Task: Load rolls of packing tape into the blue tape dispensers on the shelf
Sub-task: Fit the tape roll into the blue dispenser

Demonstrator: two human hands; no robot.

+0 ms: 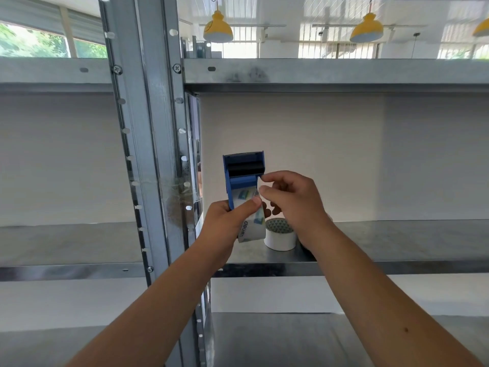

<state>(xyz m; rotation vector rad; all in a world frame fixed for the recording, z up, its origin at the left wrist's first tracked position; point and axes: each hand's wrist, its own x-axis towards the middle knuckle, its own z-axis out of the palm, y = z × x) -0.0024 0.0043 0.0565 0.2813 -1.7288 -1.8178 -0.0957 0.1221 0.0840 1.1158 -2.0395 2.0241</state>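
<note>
My left hand point(226, 221) holds a blue tape dispenser point(242, 178) upright above the middle shelf, its black roller at the top. A clear tape roll point(252, 226) with a printed core sits in the dispenser's lower part, under my left thumb. My right hand point(292, 201) pinches the loose tape end point(258, 185) between thumb and forefinger at the dispenser's right edge, just below the roller. A second roll, white point(280, 234), stands on the shelf behind my hands.
Grey metal shelving point(397, 239) surrounds my hands, with an upright post point(156, 154) at left and another shelf point(317, 71) above. A lower shelf point(291, 337) lies beneath my forearms. Yellow lamps point(218, 29) hang in the background.
</note>
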